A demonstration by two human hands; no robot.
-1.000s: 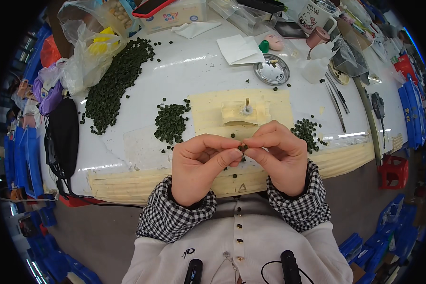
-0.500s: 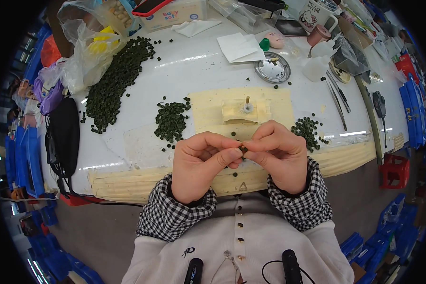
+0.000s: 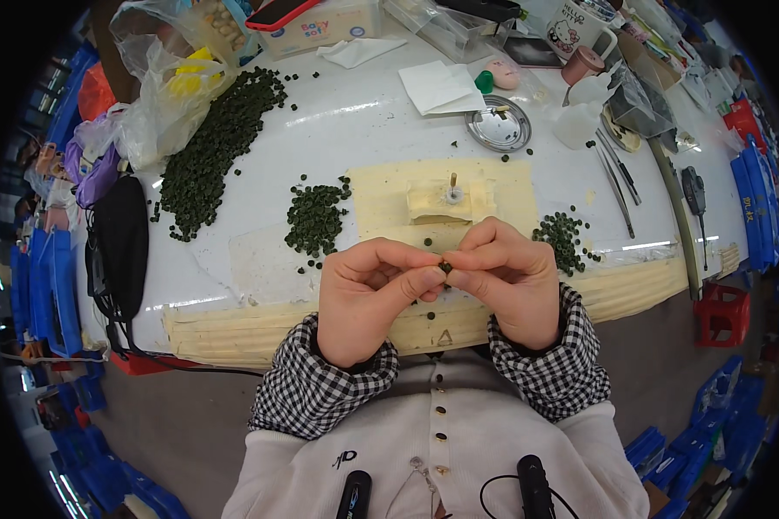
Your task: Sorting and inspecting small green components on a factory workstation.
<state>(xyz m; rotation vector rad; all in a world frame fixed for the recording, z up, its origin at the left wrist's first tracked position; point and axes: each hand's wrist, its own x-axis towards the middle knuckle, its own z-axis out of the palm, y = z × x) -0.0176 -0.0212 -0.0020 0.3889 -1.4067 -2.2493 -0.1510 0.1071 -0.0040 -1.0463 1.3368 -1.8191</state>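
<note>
Tbl [image 3: 363, 138]: fingers [image 3: 426, 278] tight abt dk pc [image 3: 445, 267]

The left hand [image 3: 359, 298] and right hand [image 3: 515, 281] together pinch one tiny dark green piece [image 3: 445, 267]; beyond them, a cream block [image 3: 428, 205] with an upright peg [image 3: 453, 181] sits on a pale-yellow sheet [image 3: 512, 197].

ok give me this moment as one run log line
left grip: pinching small dark piece | right grip: pinching same piece | beyond: pale yellow block | right: dark green pile

Lettering on white mug [image 3: 571, 35], translucent box [image 3: 313, 33], blue bin [image 3: 757, 206], pale top [image 3: 480, 424]
</note>
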